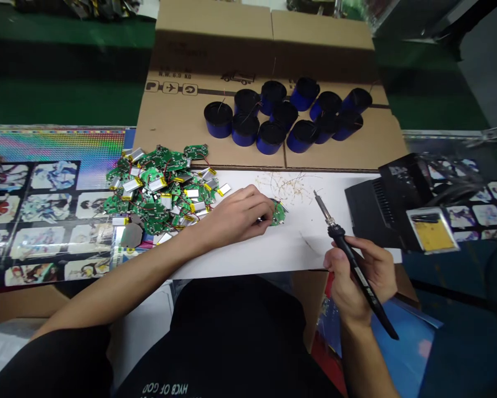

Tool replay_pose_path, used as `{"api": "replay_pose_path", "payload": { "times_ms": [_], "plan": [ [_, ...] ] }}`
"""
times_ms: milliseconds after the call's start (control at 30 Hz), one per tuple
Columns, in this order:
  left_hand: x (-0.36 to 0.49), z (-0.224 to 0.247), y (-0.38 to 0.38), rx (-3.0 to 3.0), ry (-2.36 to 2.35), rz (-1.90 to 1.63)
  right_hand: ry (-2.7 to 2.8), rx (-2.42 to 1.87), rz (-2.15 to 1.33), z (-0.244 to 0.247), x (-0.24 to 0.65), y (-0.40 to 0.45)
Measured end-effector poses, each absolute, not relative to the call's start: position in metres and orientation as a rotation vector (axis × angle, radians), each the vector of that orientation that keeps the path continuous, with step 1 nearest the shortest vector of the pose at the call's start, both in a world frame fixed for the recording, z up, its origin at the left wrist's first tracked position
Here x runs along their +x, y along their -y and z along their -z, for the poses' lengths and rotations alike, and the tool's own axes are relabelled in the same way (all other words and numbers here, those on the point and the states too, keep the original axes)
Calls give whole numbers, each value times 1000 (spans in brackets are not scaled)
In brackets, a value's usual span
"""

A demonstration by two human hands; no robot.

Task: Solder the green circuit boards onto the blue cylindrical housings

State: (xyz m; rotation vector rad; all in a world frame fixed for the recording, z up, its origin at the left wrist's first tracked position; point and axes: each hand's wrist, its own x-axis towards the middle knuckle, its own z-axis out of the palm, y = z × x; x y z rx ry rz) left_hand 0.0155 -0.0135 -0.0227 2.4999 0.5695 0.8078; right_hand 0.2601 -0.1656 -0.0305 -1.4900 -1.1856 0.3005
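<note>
My right hand (362, 273) is wrapped around the black handle of a soldering iron (351, 260). The iron's metal tip points up and left over the white work surface. With curled fingers, my left hand (248, 213) grips a small green circuit board (278, 214) on that surface and hides part of it. Left of this hand lies a heap of green circuit boards (155, 215) with silver battery pouches (157, 184) and thin red wires. Behind the hands stand several round blue cups with black tops (272, 137), thin wires sticking up from some.
The cups rest on a flattened cardboard box (182, 124). Loose wire clippings (287, 187) lie beyond my left hand. At the right are a black soldering station (366, 213) and a tray with a yellow sponge (433, 231). A picture-printed sheet (45, 221) covers the left side.
</note>
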Motion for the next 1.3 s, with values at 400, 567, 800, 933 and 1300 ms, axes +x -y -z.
{"api": "replay_pose_path", "payload": {
  "times_ms": [400, 567, 800, 933, 1300],
  "plan": [
    [15, 20, 14, 2516, -559, -821, 1179, -1458, -414, 31, 253, 174],
    [17, 20, 15, 2507, -583, -811, 1207, -1452, -459, 32, 248, 175],
    [17, 18, 16, 2451, -598, -750, 1313, -1477, -336, 47, 248, 164],
    [12, 17, 13, 2409, -576, -749, 1348, -1548, -268, 67, 249, 155],
    [8, 15, 15, 2270, -642, -471, 1208, -1436, -259, 91, 243, 151]
  ]
}}
